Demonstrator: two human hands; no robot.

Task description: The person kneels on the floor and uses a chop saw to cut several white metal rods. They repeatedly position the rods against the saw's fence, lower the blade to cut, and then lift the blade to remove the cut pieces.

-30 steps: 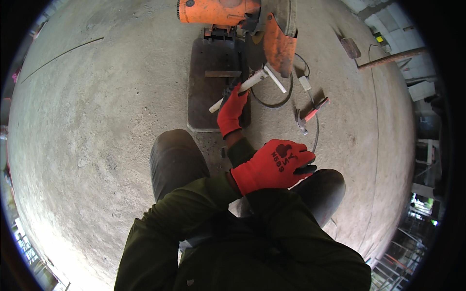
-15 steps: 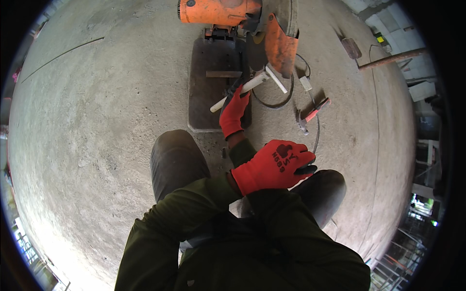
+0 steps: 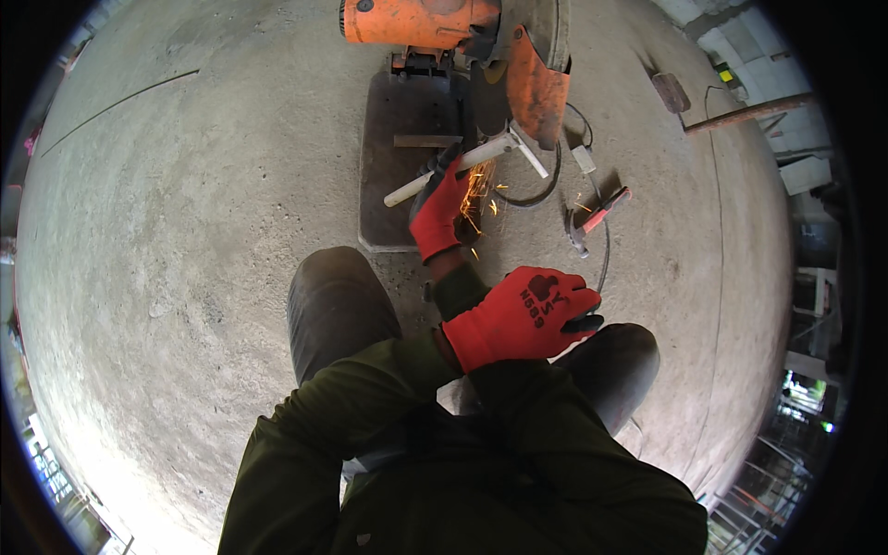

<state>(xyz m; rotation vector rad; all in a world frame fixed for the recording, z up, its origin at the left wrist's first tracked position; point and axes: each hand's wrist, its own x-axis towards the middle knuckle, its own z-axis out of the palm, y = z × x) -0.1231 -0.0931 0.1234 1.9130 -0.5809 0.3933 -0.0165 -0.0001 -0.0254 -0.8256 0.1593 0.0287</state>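
My arms are crossed, the left over the right. Ahead, my right hand [image 3: 439, 215], in a red glove with dark fingers, is closed around a pale T-shaped metal bar [image 3: 482, 154]. The bar's crosspiece end meets the lower edge of the cutting disc [image 3: 489, 100] on an orange chop saw [image 3: 421, 23]. Orange sparks [image 3: 476, 190] spray down beside my right hand. My left hand [image 3: 523, 314], gloved alike, is curled palm down near my right knee; its fingertips are mostly hidden, so I cannot make out what they hold, if anything.
The saw's dark base plate [image 3: 388, 217] rests on the concrete floor. To its right lie a black cable with a pale connector [image 3: 584, 160] and a red-handled hammer [image 3: 599, 220]. Farther right are a flat-bladed tool [image 3: 671, 92] and a rusty pole [image 3: 749, 113].
Sparks have appeared under the disc. My right hand has shifted slightly left and up, and more of the bar's crosspiece end is against the disc. My left hand stays put.
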